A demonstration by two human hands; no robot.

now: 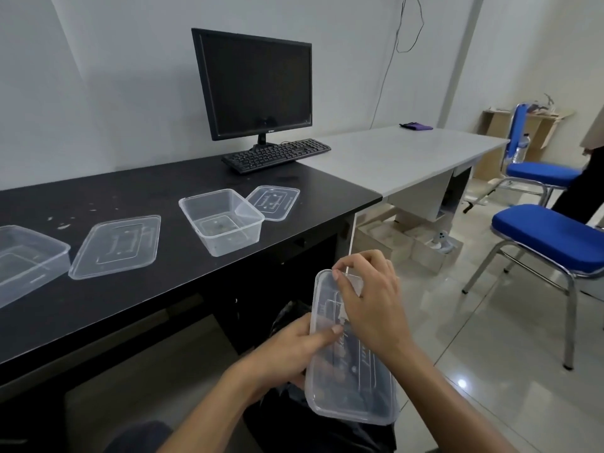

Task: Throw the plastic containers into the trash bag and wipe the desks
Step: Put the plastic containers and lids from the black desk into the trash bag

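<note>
I am holding a lidded clear plastic container (354,384) in front of me, just off the edge of the black desk (98,191), with my left hand (294,351) gripping its near left side, thumb lying on the lid, and my right hand (376,302) curling over the top and pinching the far corner. Below it something dark and crinkled is showing, which I am taking to be the trash bag (287,313). To do this well I am thinking the lid should be pressed down all round and the mouth of the bag found before I let go. Whether anything is inside this container I cannot tell, since the dark bag is showing through it. On the desk an open container (222,220) is sitting with a few specks at its bottom, its lid (273,202) just behind it; a second lid (116,245) is lying beside another open container (26,259) at the left.
</note>
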